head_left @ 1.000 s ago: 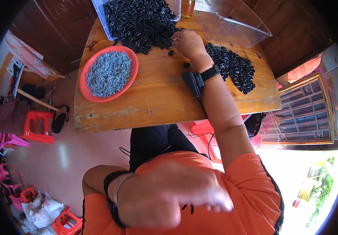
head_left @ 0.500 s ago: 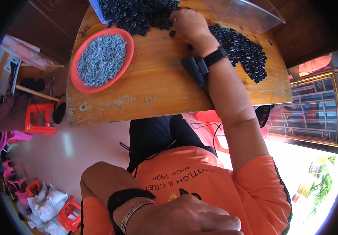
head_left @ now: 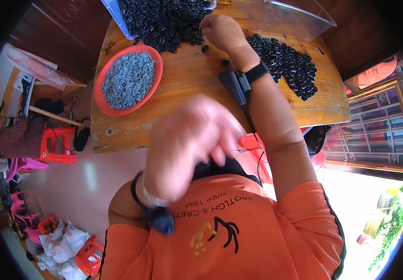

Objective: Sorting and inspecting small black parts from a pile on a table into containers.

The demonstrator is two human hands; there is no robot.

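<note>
My right hand [head_left: 223,33] rests at the right edge of a large heap of small black oval pieces with holes [head_left: 164,23]. Its fingers are curled in, and whatever they may hold is hidden. Smeared by motion, my left hand [head_left: 194,133] hangs over the table's near edge in front of my body; its finger state is unclear. A second heap of the black pieces [head_left: 285,65] spreads right of my right wrist. On the left, an orange-red dish [head_left: 99,95] is filled with small silvery screws [head_left: 129,79]. Loose black pieces [head_left: 205,48] lie near my right hand.
The worn wooden table [head_left: 183,79] carries a clear plastic box [head_left: 288,21] at the far right and a blue-edged tray [head_left: 120,21] at the far left. Red stools [head_left: 59,144] and white sacks [head_left: 68,245] stand on the left, where another person [head_left: 19,135] sits.
My left hand has swung up and away from my chest toward the table's near edge. My right hand stays by the black heap with its fingers curled. The view has shifted slightly.
</note>
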